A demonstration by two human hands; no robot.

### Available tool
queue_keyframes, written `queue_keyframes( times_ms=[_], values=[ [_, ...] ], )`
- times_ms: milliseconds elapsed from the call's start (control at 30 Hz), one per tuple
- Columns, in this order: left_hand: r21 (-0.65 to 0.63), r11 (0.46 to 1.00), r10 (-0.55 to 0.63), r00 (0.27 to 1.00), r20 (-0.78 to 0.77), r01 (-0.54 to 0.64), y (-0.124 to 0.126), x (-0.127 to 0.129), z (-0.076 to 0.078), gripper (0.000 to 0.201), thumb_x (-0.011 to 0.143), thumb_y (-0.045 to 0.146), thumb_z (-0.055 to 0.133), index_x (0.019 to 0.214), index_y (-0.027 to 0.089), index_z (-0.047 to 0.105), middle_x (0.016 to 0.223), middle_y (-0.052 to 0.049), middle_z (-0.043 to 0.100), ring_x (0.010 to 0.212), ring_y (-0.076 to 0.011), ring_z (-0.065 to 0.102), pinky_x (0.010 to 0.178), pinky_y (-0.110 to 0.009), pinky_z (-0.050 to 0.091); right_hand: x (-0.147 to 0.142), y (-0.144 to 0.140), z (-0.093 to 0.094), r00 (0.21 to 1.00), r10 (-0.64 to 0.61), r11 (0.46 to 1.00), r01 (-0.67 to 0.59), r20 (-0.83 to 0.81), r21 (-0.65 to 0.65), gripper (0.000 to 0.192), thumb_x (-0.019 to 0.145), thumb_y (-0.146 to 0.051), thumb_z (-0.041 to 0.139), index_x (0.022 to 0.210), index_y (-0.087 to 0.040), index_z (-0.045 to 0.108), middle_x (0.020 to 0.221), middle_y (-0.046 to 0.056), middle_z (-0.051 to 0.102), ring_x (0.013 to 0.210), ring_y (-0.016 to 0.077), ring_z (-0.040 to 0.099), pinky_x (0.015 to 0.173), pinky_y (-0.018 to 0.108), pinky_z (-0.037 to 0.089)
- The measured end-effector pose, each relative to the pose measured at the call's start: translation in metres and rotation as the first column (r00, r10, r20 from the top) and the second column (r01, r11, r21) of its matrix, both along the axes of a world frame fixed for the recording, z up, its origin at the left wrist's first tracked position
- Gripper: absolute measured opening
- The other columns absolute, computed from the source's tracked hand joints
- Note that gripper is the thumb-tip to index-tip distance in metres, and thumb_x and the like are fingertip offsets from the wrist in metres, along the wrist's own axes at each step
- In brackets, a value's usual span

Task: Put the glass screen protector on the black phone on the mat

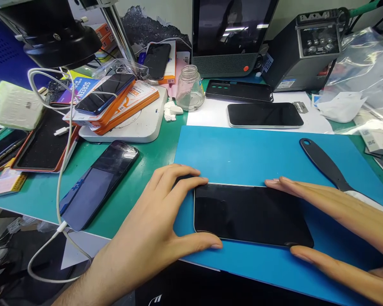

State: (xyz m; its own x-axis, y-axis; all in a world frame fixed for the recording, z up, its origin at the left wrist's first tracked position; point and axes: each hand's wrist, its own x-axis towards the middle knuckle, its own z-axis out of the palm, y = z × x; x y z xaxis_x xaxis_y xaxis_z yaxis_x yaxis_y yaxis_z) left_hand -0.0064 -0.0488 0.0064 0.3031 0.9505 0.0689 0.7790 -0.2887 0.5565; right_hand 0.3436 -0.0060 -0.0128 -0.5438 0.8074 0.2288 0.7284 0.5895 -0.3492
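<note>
My left hand [166, 208] grasps the left end of the black phone [249, 214]: fingertips at the upper long edge, thumb overlapping the lower one. My right hand [344, 206] spans the right end, a fingertip at the upper edge and the thumb at the lower right corner. Whether the right hand applies pressure, I cannot tell; its palm is mostly outside the frame, and the farther fingers are partly masked by the nearest one.

The phone lies screen up on the blue mat [230, 153]. Its back face is hidden, and the dark glass shows no readable display. The left thumb covers part of the lower left edge.

Beyond my right hand lies a dark-handled tool [322, 161]; its pale end is partly hidden and runs toward the frame edge. At left, a white cable [58, 187] passes in front of a second phone [98, 187]. The monitor [230, 34] is cut off at the top.
</note>
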Motion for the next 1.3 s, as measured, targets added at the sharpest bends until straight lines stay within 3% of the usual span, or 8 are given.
queue_keyframes(
  times_ms=[100,233,500,933,1133,1300],
  values=[
    [-0.003,1.000,0.005,1.000,0.005,-0.005,0.001,0.001,-0.001,0.069,0.092,0.065,0.076,0.148,0.039,0.046,0.154,-0.005,0.052,0.149,-0.0312,0.045,0.125,-0.052,0.047,0.008,-0.003,-0.004,0.993,0.033,0.999,-0.030,0.114,-0.029,0.078,0.093,-0.048,0.072,0.165,-0.044,0.043,0.159,0.000,0.063,0.139,0.0397,0.064,0.118,0.049,0.053],
    [0.023,1.000,0.009,1.000,-0.007,-0.008,0.001,-0.001,-0.003,0.066,0.091,0.063,0.078,0.146,0.040,0.049,0.152,-0.004,0.054,0.146,-0.0305,0.048,0.120,-0.049,0.051,0.006,-0.002,-0.002,0.997,0.061,0.998,-0.061,0.044,0.001,0.076,0.093,-0.044,0.073,0.164,-0.038,0.047,0.156,0.001,0.065,0.135,0.0392,0.068,0.111,0.046,0.062],
    [0.094,0.995,0.032,0.999,-0.030,-0.029,-0.004,-0.009,-0.016,0.064,0.092,0.065,0.075,0.148,0.045,0.053,0.151,-0.004,0.055,0.141,-0.0380,0.051,0.118,-0.059,0.046,-0.012,0.000,0.020,0.978,0.204,0.977,-0.206,-0.046,-0.053,0.079,0.100,-0.044,0.074,0.168,-0.028,0.038,0.160,0.007,0.061,0.145,0.0282,0.061,0.121,0.044,0.053],
    [0.126,0.992,0.042,0.995,-0.094,-0.030,-0.008,-0.012,-0.022,0.064,0.092,0.062,0.076,0.149,0.046,0.052,0.152,-0.004,0.055,0.142,-0.0416,0.052,0.128,-0.068,0.033,-0.014,-0.005,0.025,0.969,0.227,0.969,-0.234,-0.097,-0.072,0.068,0.104,-0.042,0.068,0.163,-0.015,0.047,0.162,0.011,0.059,0.151,0.0256,0.055,0.126,0.039,0.047],
    [0.133,0.991,0.047,0.994,-0.101,-0.034,-0.009,-0.012,-0.022,0.061,0.092,0.063,0.075,0.147,0.044,0.055,0.152,-0.004,0.056,0.143,-0.0419,0.054,0.125,-0.065,0.041,-0.012,-0.007,0.022,0.973,0.209,0.973,-0.217,-0.102,-0.083,0.068,0.106,-0.043,0.065,0.165,-0.018,0.045,0.163,0.009,0.057,0.152,0.0260,0.054,0.125,0.040,0.049],
    [0.118,0.993,0.044,0.994,-0.102,-0.032,-0.008,-0.015,-0.022,0.066,0.089,0.060,0.079,0.148,0.044,0.054,0.152,-0.005,0.056,0.142,-0.0441,0.053,0.125,-0.068,0.038,-0.010,-0.008,0.021,0.975,0.200,0.974,-0.208,-0.092,-0.087,0.069,0.106,-0.044,0.064,0.165,-0.016,0.043,0.165,0.009,0.055,0.153,0.0243,0.053,0.125,0.036,0.046]
  ],
)
